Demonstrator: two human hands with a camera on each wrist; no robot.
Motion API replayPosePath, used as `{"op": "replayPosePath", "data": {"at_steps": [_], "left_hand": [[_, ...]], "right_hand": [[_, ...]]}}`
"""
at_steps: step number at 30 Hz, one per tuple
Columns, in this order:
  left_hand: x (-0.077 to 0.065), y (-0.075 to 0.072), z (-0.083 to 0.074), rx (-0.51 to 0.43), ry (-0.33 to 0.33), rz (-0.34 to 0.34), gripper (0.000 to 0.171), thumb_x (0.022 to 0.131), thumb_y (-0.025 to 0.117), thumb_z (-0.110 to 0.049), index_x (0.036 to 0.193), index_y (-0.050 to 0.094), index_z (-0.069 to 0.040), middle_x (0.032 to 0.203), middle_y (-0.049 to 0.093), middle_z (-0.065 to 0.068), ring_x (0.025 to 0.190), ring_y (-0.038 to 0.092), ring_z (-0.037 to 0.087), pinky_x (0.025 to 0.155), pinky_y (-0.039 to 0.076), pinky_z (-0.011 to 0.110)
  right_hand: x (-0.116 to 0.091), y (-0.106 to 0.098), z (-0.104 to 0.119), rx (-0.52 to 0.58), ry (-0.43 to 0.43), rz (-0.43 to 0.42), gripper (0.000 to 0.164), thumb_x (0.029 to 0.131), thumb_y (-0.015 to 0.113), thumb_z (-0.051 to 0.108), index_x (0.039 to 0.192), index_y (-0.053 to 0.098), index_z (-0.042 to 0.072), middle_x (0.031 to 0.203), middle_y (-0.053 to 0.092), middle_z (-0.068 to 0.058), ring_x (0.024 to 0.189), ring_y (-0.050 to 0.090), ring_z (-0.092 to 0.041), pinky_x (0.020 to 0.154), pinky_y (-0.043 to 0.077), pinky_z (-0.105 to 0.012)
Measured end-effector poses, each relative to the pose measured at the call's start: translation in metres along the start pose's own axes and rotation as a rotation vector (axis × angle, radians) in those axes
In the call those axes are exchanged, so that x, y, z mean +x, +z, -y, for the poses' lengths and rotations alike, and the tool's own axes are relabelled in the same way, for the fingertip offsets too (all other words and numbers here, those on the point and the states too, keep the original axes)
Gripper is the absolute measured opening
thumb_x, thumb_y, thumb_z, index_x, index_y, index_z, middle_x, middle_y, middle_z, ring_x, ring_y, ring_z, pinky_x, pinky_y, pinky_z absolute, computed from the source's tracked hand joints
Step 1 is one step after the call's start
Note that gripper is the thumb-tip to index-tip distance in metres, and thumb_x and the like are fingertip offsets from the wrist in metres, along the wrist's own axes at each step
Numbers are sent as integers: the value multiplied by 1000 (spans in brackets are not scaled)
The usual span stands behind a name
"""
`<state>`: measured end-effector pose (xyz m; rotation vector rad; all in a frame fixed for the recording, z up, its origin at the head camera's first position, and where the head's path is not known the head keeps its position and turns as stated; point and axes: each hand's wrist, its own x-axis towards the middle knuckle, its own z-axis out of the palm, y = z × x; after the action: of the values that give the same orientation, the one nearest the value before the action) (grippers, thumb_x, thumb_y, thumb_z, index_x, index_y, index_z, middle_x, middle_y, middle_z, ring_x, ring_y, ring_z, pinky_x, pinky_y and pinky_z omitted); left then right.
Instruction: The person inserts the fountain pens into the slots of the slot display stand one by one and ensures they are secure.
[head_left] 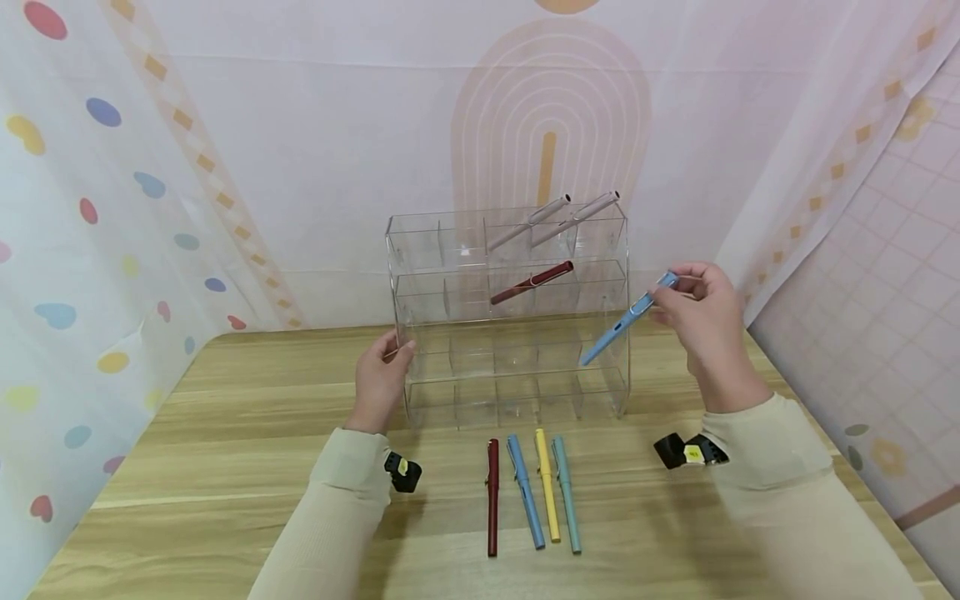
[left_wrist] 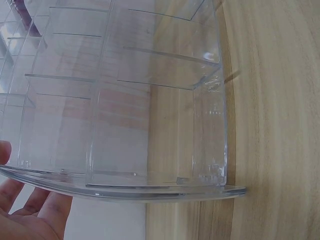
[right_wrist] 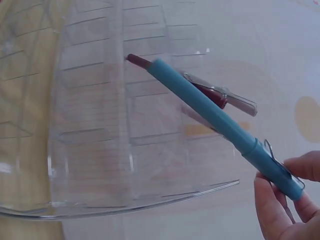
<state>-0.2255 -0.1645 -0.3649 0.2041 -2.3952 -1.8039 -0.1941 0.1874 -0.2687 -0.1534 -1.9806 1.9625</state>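
A clear acrylic pen rack with tiers of divided compartments stands on the table. My left hand holds its left side panel, thumb inside and fingers outside the edge. In my right hand, thumb and fingers pinch a blue pen by its clipped cap. The pen slants down to the left, its lower end overlapping the rack's right part in the head view. Two pale pens lean in the top tier, and a dark red pen leans in the tier below.
In front of the rack, a dark red pen, a blue pen, a yellow pen and a teal pen lie side by side on the wooden table. A patterned curtain hangs behind the table.
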Motion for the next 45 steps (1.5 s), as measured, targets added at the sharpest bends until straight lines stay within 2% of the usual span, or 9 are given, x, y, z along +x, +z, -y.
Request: {"op": "replayPosePath", "data": {"at_steps": [5, 10, 18, 22, 30, 45], "left_hand": [[0, 0, 0, 1, 1, 3, 40, 101, 50, -19, 137, 49, -1, 132, 53, 17, 126, 48, 30, 105, 41, 45], [1, 0, 0, 5, -2, 4, 40, 101, 50, -20, 137, 49, -1, 132, 53, 17, 126, 48, 30, 105, 41, 45], [1, 0, -1, 1, 4, 0, 39, 101, 51, -18, 135, 50, 0, 130, 54, 18, 126, 48, 31, 105, 41, 45], [1, 0, -1, -7, 4, 3, 39, 101, 51, -18, 135, 50, 1, 130, 54, 18, 127, 48, 30, 106, 40, 44], [0, 0, -2, -8, 7, 3, 39, 101, 51, -17, 136, 50, 1, 131, 54, 19, 127, 48, 31, 106, 40, 44], [-1, 0, -2, -5, 3, 2, 38, 101, 51, -19, 134, 51, -1, 130, 54, 17, 127, 48, 31, 106, 39, 46]], "right_hand": [[9, 7, 7, 125, -35, -105, 25, 87, 63, -4, 100, 51, 14, 91, 50, -4, 72, 59, -9, 63, 55, -17], [17, 13, 14, 198, -91, -190, 27, 86, 66, -3, 100, 50, 13, 90, 51, -4, 73, 59, -10, 64, 55, -18], [30, 23, 21, 226, -102, -276, 27, 85, 66, -4, 98, 49, 13, 92, 48, -2, 75, 57, -9, 64, 55, -17], [36, 29, 21, 262, -95, -294, 29, 84, 66, -6, 95, 49, 14, 91, 47, -2, 76, 57, -8, 63, 54, -16], [41, 41, 16, 213, -70, -296, 27, 86, 66, -4, 96, 49, 15, 93, 48, -1, 80, 58, -7, 63, 54, -15], [39, 65, -5, 190, -78, -263, 29, 86, 63, -8, 91, 47, 15, 87, 48, 0, 75, 58, -6, 59, 52, -15]]}}
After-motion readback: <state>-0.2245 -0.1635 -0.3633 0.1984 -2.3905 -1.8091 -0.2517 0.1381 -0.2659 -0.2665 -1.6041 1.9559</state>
